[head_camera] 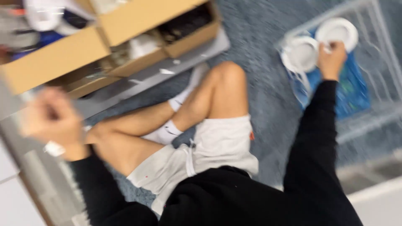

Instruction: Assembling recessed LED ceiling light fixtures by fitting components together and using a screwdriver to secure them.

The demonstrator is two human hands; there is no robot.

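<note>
Now the right hand (331,58) pinches its fingers on the rim of a round white disc (337,31), seemingly light, rigid plastic, inside the white wire basket (368,8) on the carpet; left hand (52,119) too blurred to tell.

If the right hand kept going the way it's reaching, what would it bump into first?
The right hand already seems to touch a white round dish in the wire basket; further on likely comes the basket's wire wall, though blur hides depth.
</note>
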